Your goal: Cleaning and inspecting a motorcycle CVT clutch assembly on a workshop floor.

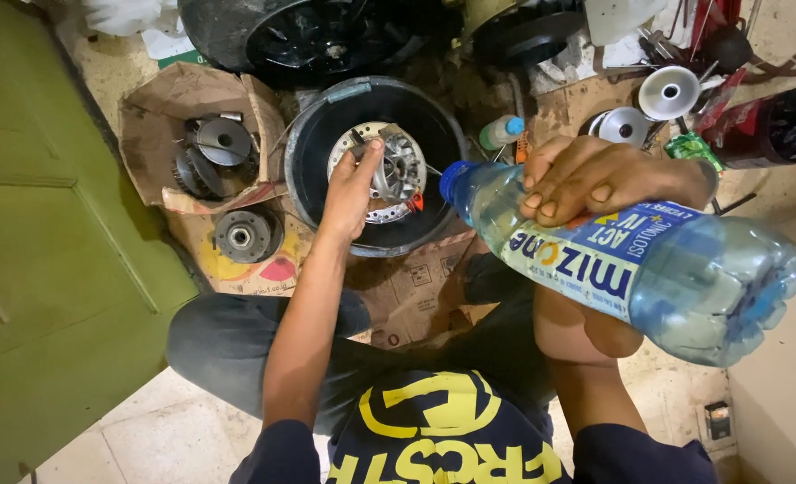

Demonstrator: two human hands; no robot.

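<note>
Hands: right hand (595, 184) gripping bottle (631, 260), base cropped, left hand (353, 193) on metal part (396, 170)

I see clear, glossy plastic on the bottle (631, 269), w/ a blue plastic cap and slick printed label. The metal part (389, 170) under my left hand (349, 193) looks cast, dull grey, rough-edged. It sits in a black basin (313, 134), prob. plastic, semi-gloss. Torn brown cardboard (160, 103) is matt and stained. 2 polished metal discs (649, 108) shine bright. Green door (48, 224): painted, smooth, matt.
</note>
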